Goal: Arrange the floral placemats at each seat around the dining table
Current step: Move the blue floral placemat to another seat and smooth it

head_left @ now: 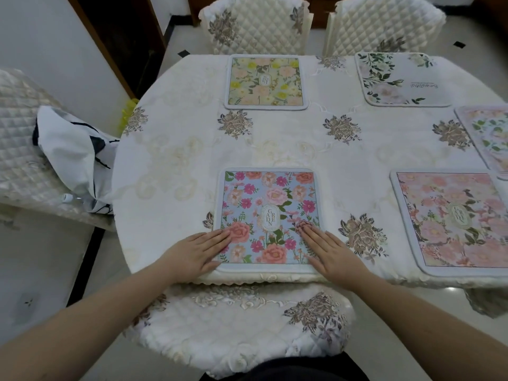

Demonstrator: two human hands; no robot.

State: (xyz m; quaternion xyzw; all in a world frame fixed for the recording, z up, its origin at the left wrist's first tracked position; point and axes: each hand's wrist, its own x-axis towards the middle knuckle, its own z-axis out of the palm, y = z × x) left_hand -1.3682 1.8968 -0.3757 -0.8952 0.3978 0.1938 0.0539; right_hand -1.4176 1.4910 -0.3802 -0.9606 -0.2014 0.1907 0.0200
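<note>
The blue placemat (268, 220) is pressed flat at the near edge of the surface (170, 160) by the left hand (196, 253) and right hand (334, 255), both spread wide and gripping nothing, while four other placemats are already laid, so little appears left.

quilted chairs (255, 26), embroidered tablecloth (176, 149), white bag (74, 152)

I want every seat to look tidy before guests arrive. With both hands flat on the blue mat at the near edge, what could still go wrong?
1. The blue floral rectangular placemat lies right at the near edge of the cream embroidered tablecloth; a pull from the left hand or right hand might slide it off.
2. The pale lilac floral placemat seems to overlap the pink floral placemat, so that corner may look untidy.
</note>
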